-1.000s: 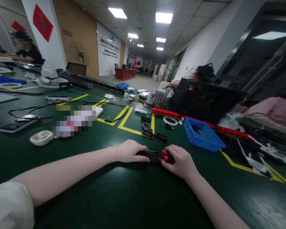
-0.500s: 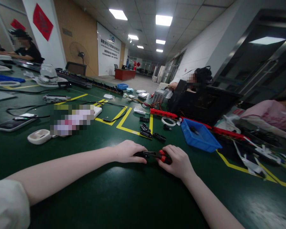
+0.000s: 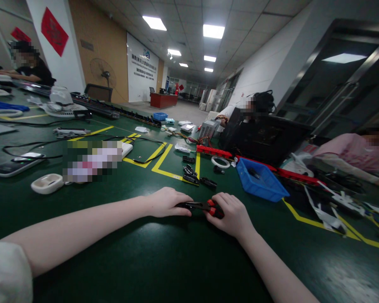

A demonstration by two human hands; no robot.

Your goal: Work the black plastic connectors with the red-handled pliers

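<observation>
My right hand [image 3: 232, 212] is closed round the red-and-black handles of a pair of pliers [image 3: 211, 207], whose dark jaws point left. Between the thumb and fingers of my left hand [image 3: 170, 202] is a small black part [image 3: 183, 205], mostly covered by the hand. The plier jaws meet this part at its right end; whether they grip it I cannot tell. Beyond my hands, several similar black parts [image 3: 190, 171] lie on the green tabletop [image 3: 151, 261], one of them a black piece [image 3: 208, 182] just outside the yellow tape.
A blue bin [image 3: 262, 181] stands to the right, near red strips [image 3: 216, 151] and a white ring [image 3: 220, 162]. A black case [image 3: 265, 134] stands behind. Left are a phone-like device [image 3: 17, 163], a white open case [image 3: 47, 183] and a black cable [image 3: 6, 151]. Other people sit around the table.
The view has shifted slightly, so most things appear a little further left. Both hands keep their hold, and the pliers lie slightly flatter against the black part.
</observation>
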